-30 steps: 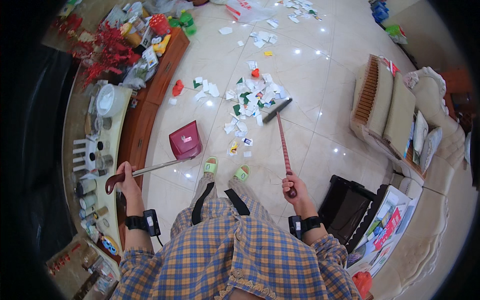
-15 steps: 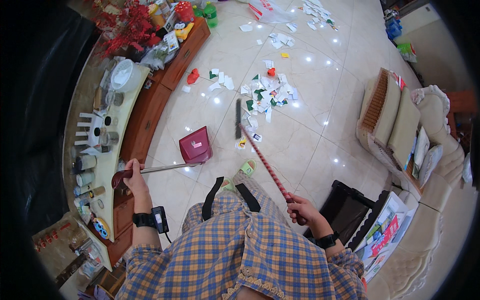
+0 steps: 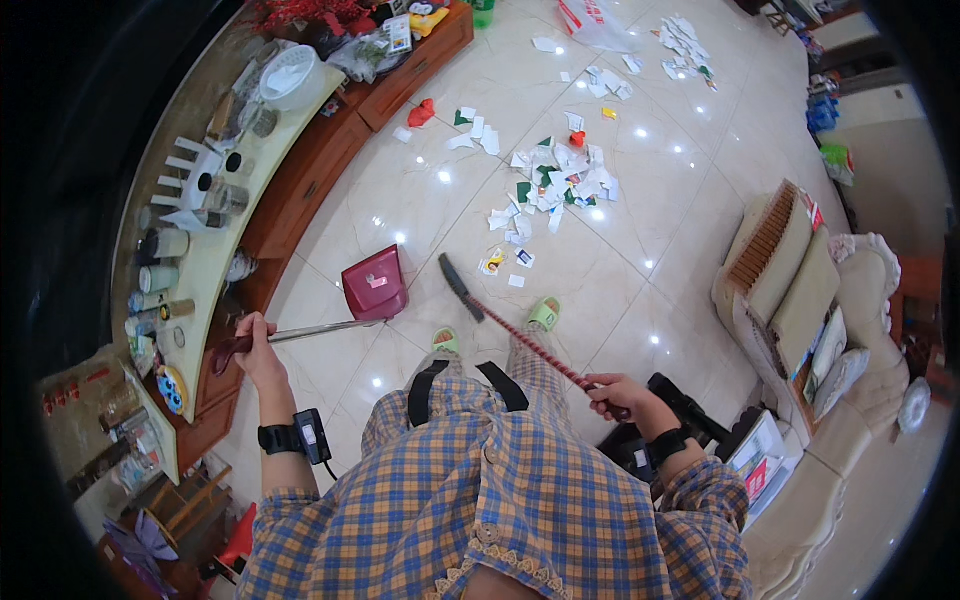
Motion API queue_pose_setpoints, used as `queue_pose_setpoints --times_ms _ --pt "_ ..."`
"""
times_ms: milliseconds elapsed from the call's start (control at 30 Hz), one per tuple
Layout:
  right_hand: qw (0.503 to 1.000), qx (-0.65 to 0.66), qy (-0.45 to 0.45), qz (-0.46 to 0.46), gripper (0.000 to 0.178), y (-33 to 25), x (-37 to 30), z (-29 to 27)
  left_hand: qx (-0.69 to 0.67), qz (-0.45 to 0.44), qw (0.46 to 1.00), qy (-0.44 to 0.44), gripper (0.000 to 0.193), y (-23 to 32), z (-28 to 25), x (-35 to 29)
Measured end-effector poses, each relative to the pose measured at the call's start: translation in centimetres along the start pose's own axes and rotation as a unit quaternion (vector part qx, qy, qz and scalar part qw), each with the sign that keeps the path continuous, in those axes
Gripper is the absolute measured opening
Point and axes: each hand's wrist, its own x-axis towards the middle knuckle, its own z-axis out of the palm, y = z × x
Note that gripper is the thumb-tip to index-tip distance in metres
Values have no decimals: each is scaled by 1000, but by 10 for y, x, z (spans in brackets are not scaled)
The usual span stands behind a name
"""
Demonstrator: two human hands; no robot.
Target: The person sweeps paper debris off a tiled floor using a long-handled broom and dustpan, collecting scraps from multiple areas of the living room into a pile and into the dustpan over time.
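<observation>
Head view shows the right hand [image 3: 618,392] with fingers closed around the red handle of a broom [image 3: 520,335], whose dark brush head rests on the tiled floor [image 3: 660,210] just beside a maroon dustpan [image 3: 373,284]. The left hand [image 3: 255,345] grips the dustpan's long metal handle, fingers wrapped tight. Beyond the brush lies a heap of torn paper scraps [image 3: 555,180]. A curved desk [image 3: 215,255] crowded with bottles stands at the left, a sofa [image 3: 800,290] at the right.
</observation>
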Motion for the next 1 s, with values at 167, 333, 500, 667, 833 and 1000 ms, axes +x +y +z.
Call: queue_pose_setpoints --times_ms 167,333,500,667,833,1000 --pt "993 -88 65 -38 54 -50 -9 -85 16 -5 998 59 8 5 13 -34" --pt "981 -131 121 -81 56 -118 -19 -163 70 9 992 108 9 39 46 -78" --pt "974 -138 134 -123 44 -177 -12 -230 74 8 987 140 9 65 78 -110" --pt "954 -191 160 -167 42 -199 -11 -232 72 6 986 150 9 67 87 -128" --pt "934 -197 189 -231 53 -153 1 -216 52 -25 980 188 12 70 104 -139" --pt "985 -35 74 -152 51 -126 -48 -183 45 -42 982 178 15 53 90 -145"
